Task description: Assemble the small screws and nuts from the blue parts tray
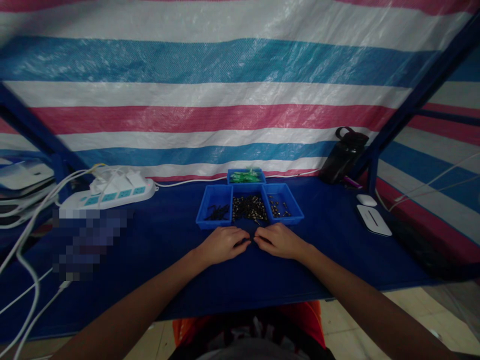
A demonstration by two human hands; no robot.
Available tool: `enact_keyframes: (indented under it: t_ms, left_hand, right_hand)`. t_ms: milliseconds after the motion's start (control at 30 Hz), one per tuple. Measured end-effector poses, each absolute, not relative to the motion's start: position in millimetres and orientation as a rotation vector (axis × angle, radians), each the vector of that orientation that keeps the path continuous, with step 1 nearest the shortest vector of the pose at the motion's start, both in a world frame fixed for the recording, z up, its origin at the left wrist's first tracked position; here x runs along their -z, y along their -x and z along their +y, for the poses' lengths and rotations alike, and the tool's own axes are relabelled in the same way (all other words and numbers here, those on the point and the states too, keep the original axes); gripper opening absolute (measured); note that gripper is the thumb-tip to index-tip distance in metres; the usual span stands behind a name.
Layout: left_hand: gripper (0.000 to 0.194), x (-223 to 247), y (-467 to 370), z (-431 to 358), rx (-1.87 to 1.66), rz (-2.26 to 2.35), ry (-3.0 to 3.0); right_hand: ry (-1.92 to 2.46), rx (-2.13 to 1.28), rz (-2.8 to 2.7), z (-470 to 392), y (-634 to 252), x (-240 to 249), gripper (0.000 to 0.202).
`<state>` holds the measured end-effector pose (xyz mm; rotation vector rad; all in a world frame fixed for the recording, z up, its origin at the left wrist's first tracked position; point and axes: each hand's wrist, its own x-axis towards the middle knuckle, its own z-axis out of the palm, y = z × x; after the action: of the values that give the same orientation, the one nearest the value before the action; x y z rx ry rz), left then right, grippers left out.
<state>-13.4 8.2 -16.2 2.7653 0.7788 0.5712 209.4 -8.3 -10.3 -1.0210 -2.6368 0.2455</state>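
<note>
My left hand and my right hand face each other just in front of the blue bins, fingertips a small gap apart. Both are closed in a pinch; whatever they hold is too small and dark to make out. Right ahead, the middle bin is filled with small black and brass-coloured parts. Thin dark pieces lie in the left blue bin. In the right blue bin are a few small brass-coloured parts. Green pieces fill the bin at the back.
On the left stands a white power strip with plugs and white cables. A black bottle leans at the back right. Nearer are a white case and a flat white device. Blue frame posts flank the table.
</note>
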Motion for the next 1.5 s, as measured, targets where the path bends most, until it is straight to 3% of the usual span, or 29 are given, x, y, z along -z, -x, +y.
enact_keyframes:
  t_ms: [1500]
  left_hand:
    - [0.019,18.6,16.0,11.0,-0.558,0.776,-2.774]
  right_hand:
    - [0.979,-0.271,-2.580,-7.4,-212.4,11.5,0.010]
